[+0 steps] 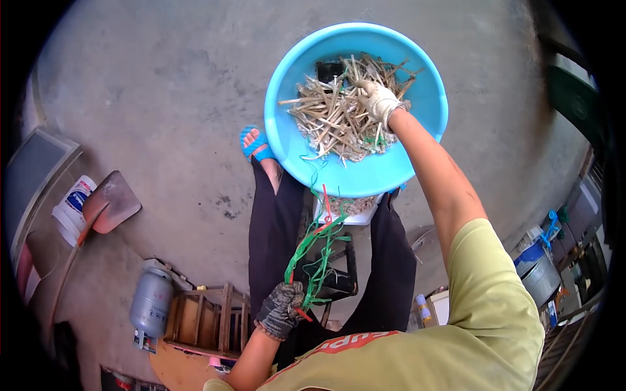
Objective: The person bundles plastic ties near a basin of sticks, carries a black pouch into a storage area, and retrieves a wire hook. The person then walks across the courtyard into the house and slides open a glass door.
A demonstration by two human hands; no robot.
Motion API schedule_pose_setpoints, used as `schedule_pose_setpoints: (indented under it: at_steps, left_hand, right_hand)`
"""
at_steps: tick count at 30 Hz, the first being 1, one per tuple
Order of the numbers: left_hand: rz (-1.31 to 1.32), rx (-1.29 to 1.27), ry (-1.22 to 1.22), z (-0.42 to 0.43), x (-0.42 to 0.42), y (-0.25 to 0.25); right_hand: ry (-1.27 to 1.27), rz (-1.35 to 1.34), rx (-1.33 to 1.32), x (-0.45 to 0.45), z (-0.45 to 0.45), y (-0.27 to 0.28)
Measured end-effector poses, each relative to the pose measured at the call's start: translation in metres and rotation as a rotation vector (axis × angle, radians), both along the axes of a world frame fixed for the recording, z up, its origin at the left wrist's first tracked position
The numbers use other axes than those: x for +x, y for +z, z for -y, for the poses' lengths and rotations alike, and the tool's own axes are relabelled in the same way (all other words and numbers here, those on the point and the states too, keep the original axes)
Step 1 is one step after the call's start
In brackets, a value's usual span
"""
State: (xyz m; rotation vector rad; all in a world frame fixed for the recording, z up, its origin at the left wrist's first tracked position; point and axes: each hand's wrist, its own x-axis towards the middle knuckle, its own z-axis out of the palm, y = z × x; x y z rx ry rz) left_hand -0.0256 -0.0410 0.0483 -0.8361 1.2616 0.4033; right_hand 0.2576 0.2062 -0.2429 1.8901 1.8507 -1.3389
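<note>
A large blue basin (297, 156) holds a heap of dry, pale brown stalks (336, 124), with a small black object (329, 70) at their upper left. My right hand (378, 101), in a whitish glove, reaches into the basin and touches the stalks; its fingertips are partly lost among them, and I cannot make out what they hold. My left hand (282, 309), in a dark grey glove, is closed on a bundle of green and red strings (318, 247) above my left thigh. The loose string ends trail up towards the basin's near rim.
Below the basin is a white container (355, 218) between my knees, beside a black stool (342, 277). A grey gas cylinder (151, 301), a wooden chair (215, 319), a shovel (112, 202) and a white bucket (70, 212) stand left. A metal pot (541, 279) is at right.
</note>
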Motion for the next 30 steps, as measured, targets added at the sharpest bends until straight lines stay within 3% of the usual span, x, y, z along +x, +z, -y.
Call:
schedule_pose_setpoints:
  at_steps: [4, 6, 7, 8, 9, 10, 12, 13, 16, 17, 18, 20, 21, 26, 30]
  left_hand:
    - [-0.040, -0.055, -0.107, 0.002, -0.011, -0.002]
    - [-0.003, -0.018, -0.084, -0.007, -0.010, -0.002]
    - [-0.139, -0.061, -0.285, -0.011, -0.005, 0.000]
    - [-0.143, -0.069, -0.287, -0.012, -0.006, -0.001]
    - [-0.063, -0.031, -0.169, -0.013, -0.007, -0.002]
    - [0.022, 0.006, -0.049, -0.012, -0.007, 0.000]
    - [0.012, 0.014, -0.159, -0.007, -0.002, -0.003]
    - [-0.013, 0.030, -0.272, -0.006, 0.002, -0.005]
    - [0.035, 0.033, -0.261, -0.013, 0.015, -0.006]
    - [0.089, 0.009, -0.190, -0.005, 0.015, -0.009]
    - [0.103, 0.014, -0.192, 0.003, 0.017, -0.012]
    - [0.048, 0.269, -0.529, 0.023, 0.020, -0.014]
    - [0.119, 0.347, -0.877, 0.038, 0.015, -0.020]
    - [0.087, 0.327, -0.941, 0.016, 0.030, -0.008]
    - [0.013, 0.334, -0.807, 0.016, 0.032, -0.006]
  right_hand:
    - [-0.041, -0.053, -0.314, -0.026, -0.027, -0.066]
    - [-0.257, -0.070, -0.447, -0.035, -0.021, -0.098]
    - [-0.288, -0.086, -0.377, -0.038, -0.016, -0.105]
    - [-0.318, -0.098, -0.304, -0.039, -0.011, -0.108]
    - [-0.630, -0.319, -0.359, -0.035, -0.003, -0.105]
    - [-0.943, -0.537, -0.403, -0.033, 0.002, -0.080]
    - [-1.175, -0.726, -0.391, -0.014, 0.009, -0.045]
    - [-1.237, -0.822, -0.422, 0.001, 0.016, -0.030]
    - [-1.372, -1.081, -0.481, 0.050, 0.045, 0.011]
    - [-1.509, -0.965, -0.437, 0.045, 0.040, 0.050]
    - [-1.477, -1.201, -0.507, 0.064, 0.053, 0.052]
    - [-1.595, -1.059, -0.521, 0.076, 0.065, 0.082]
    - [-1.601, -1.051, -0.511, 0.084, 0.073, 0.090]
    - [-1.655, -1.288, -0.562, 0.103, 0.108, 0.121]
    - [-1.710, -1.325, -0.591, 0.105, 0.130, 0.132]
